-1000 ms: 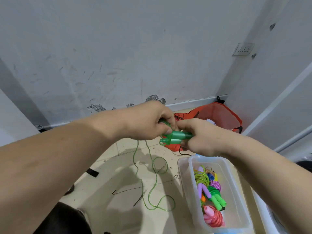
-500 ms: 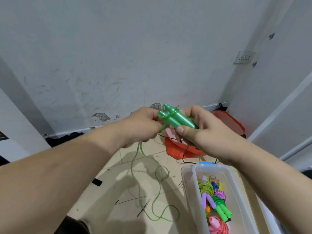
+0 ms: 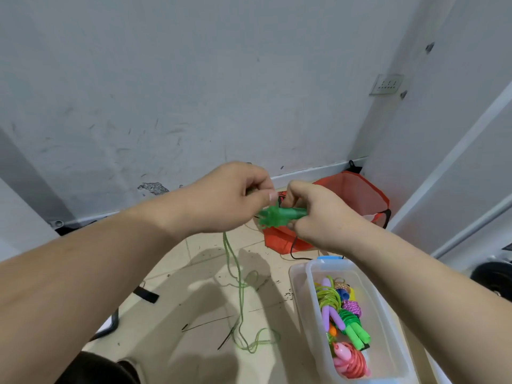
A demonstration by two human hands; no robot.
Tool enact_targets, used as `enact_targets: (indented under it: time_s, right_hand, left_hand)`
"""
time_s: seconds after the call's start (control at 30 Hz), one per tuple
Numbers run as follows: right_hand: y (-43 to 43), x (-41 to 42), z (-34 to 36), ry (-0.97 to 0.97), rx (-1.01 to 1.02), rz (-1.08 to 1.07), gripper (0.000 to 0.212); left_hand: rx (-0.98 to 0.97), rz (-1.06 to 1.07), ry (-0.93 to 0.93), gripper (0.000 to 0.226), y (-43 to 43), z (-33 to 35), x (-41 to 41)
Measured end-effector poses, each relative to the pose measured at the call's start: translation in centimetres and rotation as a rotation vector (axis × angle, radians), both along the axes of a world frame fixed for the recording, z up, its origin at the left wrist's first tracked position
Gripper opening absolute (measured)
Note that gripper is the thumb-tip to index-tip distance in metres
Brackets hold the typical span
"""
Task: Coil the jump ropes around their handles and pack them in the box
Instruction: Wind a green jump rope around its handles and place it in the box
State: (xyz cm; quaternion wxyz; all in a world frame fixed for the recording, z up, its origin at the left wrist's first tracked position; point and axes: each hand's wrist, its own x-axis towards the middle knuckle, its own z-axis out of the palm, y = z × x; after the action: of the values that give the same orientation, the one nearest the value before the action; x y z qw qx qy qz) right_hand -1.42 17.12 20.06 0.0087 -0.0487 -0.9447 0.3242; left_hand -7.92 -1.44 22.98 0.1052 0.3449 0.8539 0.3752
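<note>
Two hands are raised together at mid-frame; how are they posed?

— Both forearms are stretched forward and the hands are brought close, almost knuckle to knuckle. The left hand [image 3: 230,198] is turned back-up, its fingers curled under and its thumb laid toward the other hand. The right hand [image 3: 318,214] is shown from the back, its fingers folded inward.

What is gripped?

— The pair of green handles [image 3: 279,214] is clasped in the right hand, laid side by side and roughly level, with the rope ends sticking out to the left of the fist. The green rope [image 3: 238,286] appears to be pinched by the left hand just beside those ends, though the contact itself is hidden by the knuckles.

How is the rope seen?

— It is thin and translucent. Two strands are let down directly below the left hand's grip and are spread in loose loops on the tiled floor [image 3: 199,314] beneath. Whether any turn is wound around the handles cannot be told.

And the box?

— The clear box [image 3: 310,300] is set on the floor, below and to the right of the grip, under the right forearm. Coiled ropes are packed inside it: a yellow-green one with purple handles [image 3: 329,303], a green one [image 3: 354,325] and a pink one [image 3: 349,358]. A red bag [image 3: 357,192] is seen behind the grip, against the wall [image 3: 194,92].
</note>
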Motion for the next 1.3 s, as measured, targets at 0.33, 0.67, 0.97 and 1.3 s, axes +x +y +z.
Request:
enact_targets:
  time_s: [0.33,0.67,0.97,1.3]
  right_hand:
    - [-1.6,1.6,3.6,0.068,-0.766,-0.028,0.026]
    - [0.3,0.5,1.3,0.108,-0.292,-0.207,0.022]
    - [-1.8,2.0,4.4,-0.022,-0.683,0.117,0.013]
    - [0.1,0.5,1.4,0.029,-0.618,-0.176,0.016]
  left_hand:
    - [0.288,0.232,-0.634,0.013,-1.5,-1.9,-1.7]
    - [0.076,-0.006,-0.258,0.013,-0.4,0.3,0.2]
    - [0.399,0.254,-0.631,0.001,-2.2,-1.4,-2.2]
    - [0.0,-0.008,-0.519,0.025,0.1,-1.0,0.6]
